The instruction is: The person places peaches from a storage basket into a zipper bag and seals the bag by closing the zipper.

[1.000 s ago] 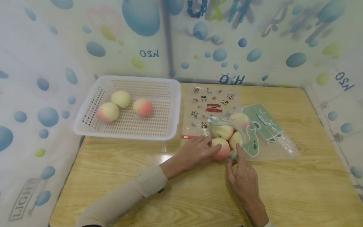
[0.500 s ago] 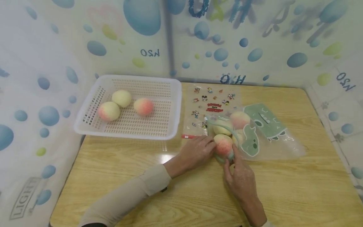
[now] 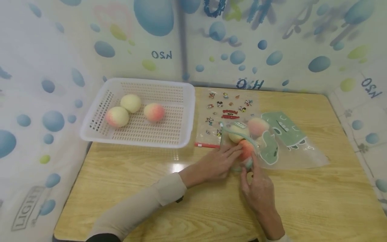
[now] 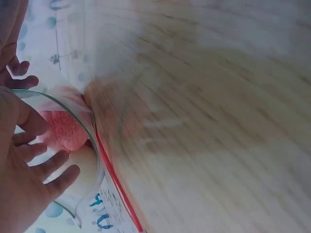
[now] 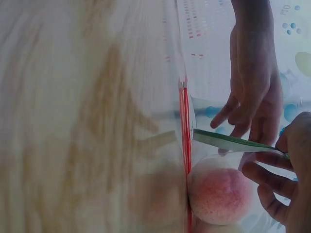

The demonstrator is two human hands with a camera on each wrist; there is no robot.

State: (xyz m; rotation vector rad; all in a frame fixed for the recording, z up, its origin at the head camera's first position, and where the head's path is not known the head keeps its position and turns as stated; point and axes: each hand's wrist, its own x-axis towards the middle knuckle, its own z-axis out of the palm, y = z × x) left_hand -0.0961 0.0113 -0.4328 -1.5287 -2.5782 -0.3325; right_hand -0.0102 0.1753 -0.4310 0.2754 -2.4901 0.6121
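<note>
My left hand (image 3: pixel 216 163) reaches into the mouth of a clear zip bag with a green dinosaur print (image 3: pixel 285 129). Its extended fingers press against a red-blushed peach (image 3: pixel 247 150) just inside the opening. In the left wrist view, that peach (image 4: pixel 63 130) shows through the bag's curved green rim. My right hand (image 3: pixel 260 190) pinches the near edge of this rim; the right wrist view shows the green zip strip (image 5: pixel 238 143) running to its thumb and fingers. Several peaches lie in the bag, including a pink one (image 3: pixel 258 126) further in. Printing and plastic partly hide them.
A white perforated basket (image 3: pixel 169 141) with 3 peaches (image 3: pixel 154 112) stands at the left of the wooden table (image 3: pixel 302 208). Flat beside it lies another clear bag with cartoon prints and a red zip (image 3: pixel 208 145), partly under the dinosaur bag. Patterned sheets (image 3: pixel 211 43) enclose the back and sides.
My left hand has moved right and forward, pushing the near peach deeper into the bag's mouth. The right hand stays at the rim. The rim now lies over more of the peaches.
</note>
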